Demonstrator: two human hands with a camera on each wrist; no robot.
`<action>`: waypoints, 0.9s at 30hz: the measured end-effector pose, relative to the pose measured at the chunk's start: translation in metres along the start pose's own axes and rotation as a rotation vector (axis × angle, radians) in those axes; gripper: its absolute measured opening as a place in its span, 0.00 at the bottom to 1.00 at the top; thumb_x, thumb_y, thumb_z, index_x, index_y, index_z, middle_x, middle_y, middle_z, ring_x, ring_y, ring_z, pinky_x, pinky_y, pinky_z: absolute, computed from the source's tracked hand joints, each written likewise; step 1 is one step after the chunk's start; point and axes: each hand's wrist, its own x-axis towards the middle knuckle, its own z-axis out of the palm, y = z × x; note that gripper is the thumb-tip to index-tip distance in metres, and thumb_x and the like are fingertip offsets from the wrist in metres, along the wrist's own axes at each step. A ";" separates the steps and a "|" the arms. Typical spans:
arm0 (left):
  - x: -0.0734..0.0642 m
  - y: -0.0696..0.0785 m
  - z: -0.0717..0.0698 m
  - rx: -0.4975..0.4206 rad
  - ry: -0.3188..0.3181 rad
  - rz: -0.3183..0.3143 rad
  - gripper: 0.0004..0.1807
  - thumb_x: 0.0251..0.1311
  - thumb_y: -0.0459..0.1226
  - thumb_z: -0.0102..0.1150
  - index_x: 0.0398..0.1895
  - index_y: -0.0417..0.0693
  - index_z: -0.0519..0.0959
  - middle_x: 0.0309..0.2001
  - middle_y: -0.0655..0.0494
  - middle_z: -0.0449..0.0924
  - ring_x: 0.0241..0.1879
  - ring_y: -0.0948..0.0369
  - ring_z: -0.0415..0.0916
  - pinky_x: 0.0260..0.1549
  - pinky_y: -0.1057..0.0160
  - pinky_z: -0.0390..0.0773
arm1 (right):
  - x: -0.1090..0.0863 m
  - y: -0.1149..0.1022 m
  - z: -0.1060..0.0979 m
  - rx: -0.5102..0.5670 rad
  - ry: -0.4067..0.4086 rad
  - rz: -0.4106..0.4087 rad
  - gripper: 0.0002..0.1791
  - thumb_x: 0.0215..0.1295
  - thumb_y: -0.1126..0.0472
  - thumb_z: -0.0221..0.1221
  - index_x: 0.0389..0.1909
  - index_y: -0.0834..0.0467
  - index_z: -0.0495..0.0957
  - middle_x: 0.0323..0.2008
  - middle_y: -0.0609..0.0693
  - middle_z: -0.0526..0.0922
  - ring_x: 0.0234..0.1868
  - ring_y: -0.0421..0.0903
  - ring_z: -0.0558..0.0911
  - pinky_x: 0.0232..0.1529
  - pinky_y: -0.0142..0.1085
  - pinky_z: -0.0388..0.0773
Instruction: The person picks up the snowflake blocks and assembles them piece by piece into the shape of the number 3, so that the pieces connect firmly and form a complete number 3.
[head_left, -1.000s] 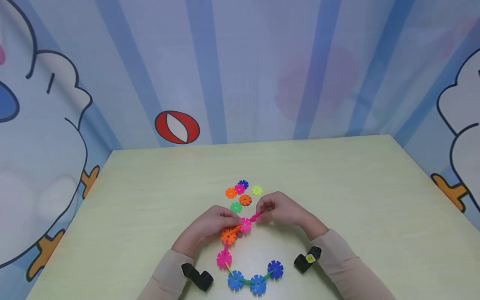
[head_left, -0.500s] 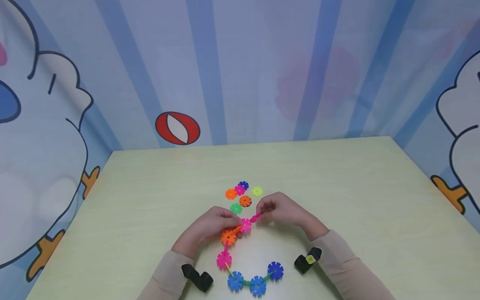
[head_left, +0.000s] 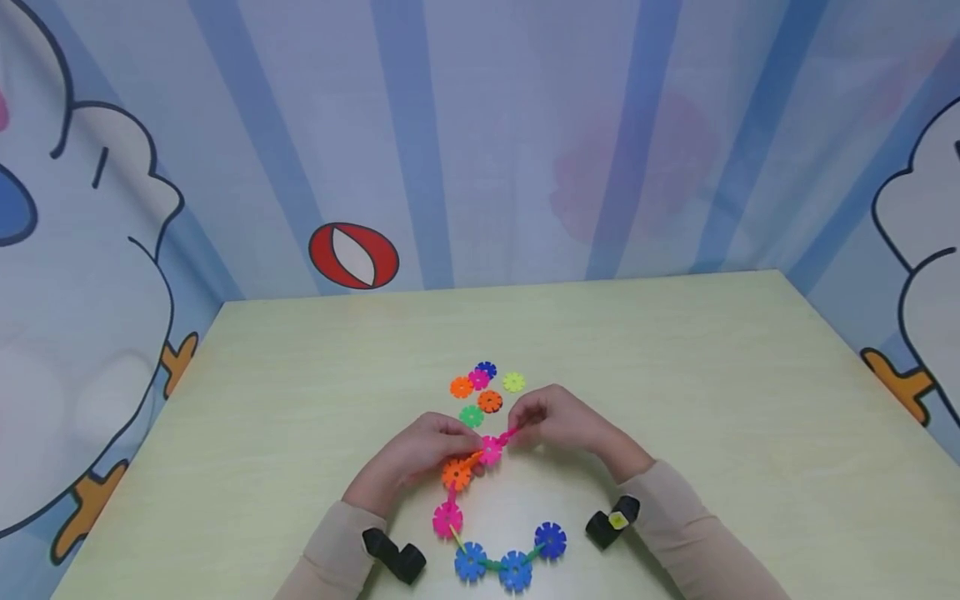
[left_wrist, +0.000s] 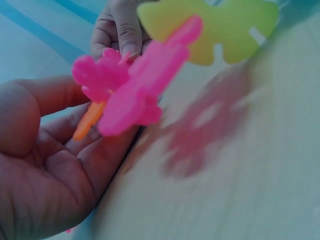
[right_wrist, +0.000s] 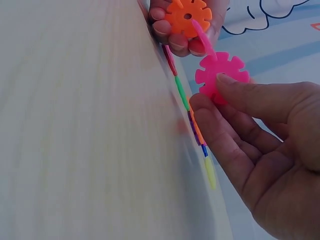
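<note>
Both hands hold a curved chain of flower-shaped notched plastic discs. My left hand (head_left: 427, 446) pinches it near its upper end, by an orange disc (right_wrist: 188, 20) and a pink disc (head_left: 491, 451). My right hand (head_left: 558, 419) pinches the end pink disc (right_wrist: 212, 67) between thumb and fingers; this one joins another pink disc seen edge-on. Lower in the chain come an orange disc (head_left: 456, 474), a pink disc (head_left: 447, 520), a yellow link, two blue discs with green links, and a dark blue disc (head_left: 551, 541). The left wrist view shows a yellow-green disc (left_wrist: 220, 30) close up.
Loose discs lie beyond the hands: green (head_left: 471, 416), orange (head_left: 490, 402), yellow-green (head_left: 513, 382), another orange (head_left: 461, 387), pink (head_left: 478, 379) and dark blue (head_left: 487, 368). They lie on a pale tabletop (head_left: 675, 358) backed by a blue striped cloth (head_left: 510, 150).
My right hand has shifted very slightly left, toward my left hand, with the pink disc in its fingers. The left hand and the lower chain look the same.
</note>
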 end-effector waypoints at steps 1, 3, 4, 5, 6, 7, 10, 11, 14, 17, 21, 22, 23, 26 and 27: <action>0.000 0.000 0.001 0.001 0.004 0.000 0.12 0.64 0.38 0.58 0.43 0.39 0.84 0.32 0.50 0.86 0.32 0.61 0.79 0.38 0.66 0.77 | 0.000 0.000 0.000 0.003 0.002 0.002 0.03 0.55 0.70 0.65 0.29 0.60 0.82 0.29 0.49 0.84 0.30 0.44 0.77 0.35 0.37 0.76; -0.002 0.001 0.002 0.004 0.011 0.005 0.13 0.64 0.38 0.58 0.43 0.38 0.84 0.32 0.50 0.86 0.32 0.62 0.80 0.37 0.66 0.77 | 0.000 0.000 0.001 0.007 0.006 0.002 0.03 0.55 0.70 0.65 0.29 0.60 0.82 0.29 0.49 0.85 0.30 0.44 0.77 0.35 0.37 0.76; -0.003 0.002 0.002 0.006 0.018 0.004 0.13 0.64 0.38 0.58 0.43 0.38 0.84 0.32 0.50 0.86 0.32 0.62 0.79 0.37 0.67 0.77 | 0.000 0.000 0.001 0.008 0.009 0.000 0.03 0.55 0.70 0.65 0.29 0.60 0.82 0.29 0.49 0.85 0.30 0.43 0.77 0.34 0.37 0.76; -0.003 0.002 0.003 0.005 0.023 0.003 0.13 0.64 0.38 0.58 0.43 0.37 0.84 0.32 0.49 0.86 0.32 0.61 0.80 0.37 0.67 0.77 | 0.000 0.000 0.001 0.006 0.012 -0.004 0.03 0.55 0.71 0.65 0.29 0.61 0.83 0.29 0.49 0.85 0.30 0.43 0.78 0.34 0.36 0.77; -0.003 0.002 0.004 0.004 0.029 0.003 0.13 0.64 0.37 0.58 0.43 0.37 0.84 0.32 0.49 0.86 0.31 0.61 0.80 0.36 0.67 0.78 | 0.000 0.000 0.001 0.004 0.014 -0.008 0.03 0.55 0.71 0.65 0.28 0.61 0.83 0.28 0.49 0.85 0.29 0.43 0.78 0.34 0.36 0.77; -0.003 0.002 0.004 0.010 0.040 0.004 0.13 0.64 0.37 0.58 0.43 0.37 0.84 0.32 0.50 0.86 0.31 0.62 0.79 0.35 0.67 0.77 | 0.000 0.000 0.001 -0.002 0.017 -0.015 0.03 0.55 0.71 0.65 0.28 0.60 0.83 0.28 0.49 0.85 0.29 0.42 0.78 0.33 0.35 0.77; -0.003 0.002 0.006 0.004 0.062 0.006 0.12 0.64 0.36 0.58 0.43 0.37 0.84 0.32 0.49 0.86 0.31 0.62 0.80 0.35 0.67 0.77 | 0.000 0.001 0.001 -0.029 0.018 -0.043 0.04 0.55 0.71 0.65 0.28 0.60 0.84 0.27 0.49 0.85 0.28 0.41 0.78 0.33 0.33 0.78; -0.003 0.002 0.006 0.001 0.068 0.008 0.12 0.64 0.36 0.58 0.43 0.36 0.84 0.32 0.49 0.86 0.31 0.62 0.79 0.35 0.67 0.77 | 0.000 0.001 0.001 -0.039 0.018 -0.051 0.04 0.55 0.71 0.65 0.28 0.60 0.84 0.27 0.49 0.85 0.28 0.41 0.78 0.32 0.33 0.78; -0.003 0.001 0.008 -0.013 0.085 0.004 0.12 0.64 0.35 0.58 0.42 0.35 0.84 0.31 0.51 0.85 0.31 0.61 0.78 0.34 0.68 0.77 | 0.001 0.001 0.001 -0.061 0.014 -0.072 0.05 0.55 0.72 0.65 0.28 0.59 0.85 0.27 0.48 0.85 0.27 0.40 0.79 0.33 0.32 0.79; -0.002 0.001 0.009 -0.021 0.101 -0.003 0.11 0.63 0.34 0.59 0.41 0.35 0.84 0.32 0.52 0.84 0.32 0.60 0.77 0.33 0.68 0.76 | 0.001 0.002 0.002 -0.079 0.013 -0.085 0.05 0.55 0.72 0.65 0.28 0.59 0.85 0.26 0.47 0.85 0.27 0.39 0.79 0.32 0.31 0.79; 0.000 0.001 0.010 -0.013 0.124 -0.007 0.10 0.62 0.34 0.60 0.40 0.35 0.85 0.34 0.51 0.83 0.36 0.58 0.74 0.33 0.68 0.74 | 0.001 0.003 0.004 -0.090 0.017 -0.090 0.06 0.55 0.72 0.65 0.27 0.59 0.85 0.25 0.46 0.85 0.26 0.39 0.78 0.29 0.30 0.78; 0.000 0.001 0.010 -0.014 0.128 -0.008 0.10 0.62 0.34 0.60 0.39 0.35 0.85 0.35 0.51 0.82 0.37 0.58 0.74 0.33 0.68 0.74 | 0.001 0.003 0.004 -0.090 0.018 -0.091 0.05 0.55 0.72 0.65 0.27 0.59 0.85 0.25 0.46 0.85 0.25 0.39 0.78 0.28 0.30 0.77; 0.000 0.001 0.011 -0.013 0.133 -0.010 0.10 0.62 0.34 0.60 0.39 0.35 0.85 0.35 0.51 0.82 0.38 0.58 0.73 0.33 0.67 0.74 | 0.001 0.003 0.005 -0.092 0.021 -0.091 0.05 0.55 0.72 0.65 0.27 0.59 0.85 0.25 0.46 0.85 0.25 0.39 0.78 0.28 0.30 0.77; -0.001 0.001 0.011 -0.024 0.139 -0.020 0.10 0.62 0.34 0.60 0.39 0.36 0.85 0.35 0.51 0.82 0.38 0.58 0.74 0.35 0.67 0.75 | 0.001 0.003 0.005 -0.089 0.029 -0.093 0.05 0.54 0.71 0.65 0.27 0.59 0.85 0.25 0.46 0.85 0.25 0.39 0.78 0.27 0.30 0.77; -0.001 0.001 0.011 -0.026 0.141 -0.023 0.10 0.62 0.34 0.60 0.39 0.36 0.85 0.35 0.50 0.82 0.38 0.58 0.74 0.36 0.66 0.76 | 0.000 0.003 0.005 -0.088 0.032 -0.095 0.05 0.54 0.71 0.65 0.27 0.59 0.85 0.25 0.46 0.85 0.25 0.39 0.78 0.27 0.30 0.77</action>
